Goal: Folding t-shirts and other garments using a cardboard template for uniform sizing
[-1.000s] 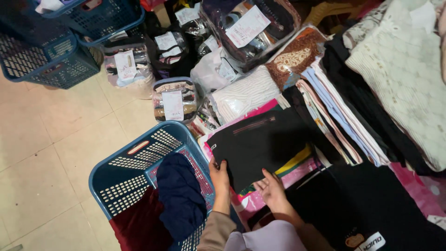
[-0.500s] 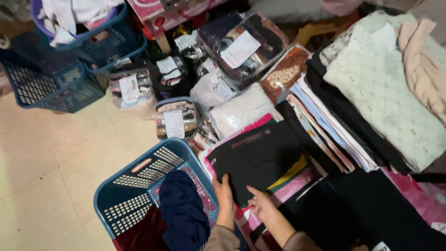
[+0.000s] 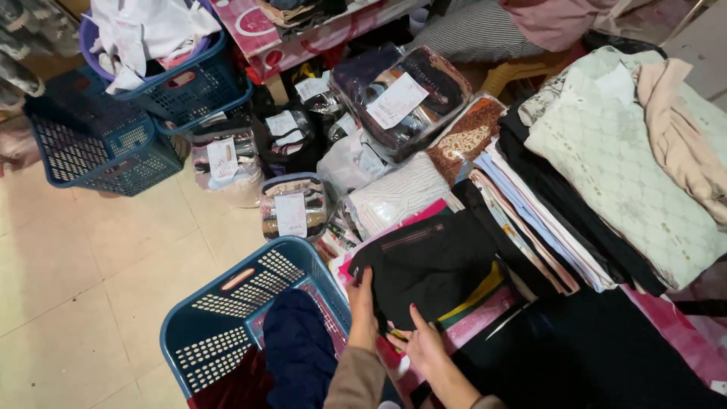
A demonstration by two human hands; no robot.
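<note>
Black folded garment [image 3: 432, 265] is found on top of a low stack of folded cloth, with a pink layer and a yellow strip showing beneath its lower edge, just beside the blue basket [image 3: 227, 303]. The left hand [image 3: 362, 307] is laid along the garment's left edge, fingers extended and flat, thumb side toward the basket; nothing is seen to be gripped. The right hand [image 3: 420, 344] is placed at the lower edge, fingers spread and pressed on or just under the cloth; whether the hem is pinched cannot be told from this view. Risk noted: the stack under the garment is uneven and is judged likely to be dragged askew if the top piece is pulled with flat palms only, so that the yellow and pink layers could be drawn out with it. A second risk is judged from the basket rim, touching or nearly touching the stack: a loosely held garment could be unfolded over the rim onto the dark blue cloth [image 3: 299, 352] already hung there. The slanted pile of folded clothes [image 3: 545, 227] at the right is leaned toward the garment and could be toppled if it is bumped. Bagged items with paper labels [image 3: 291, 208] are kept well apart behind.
</note>
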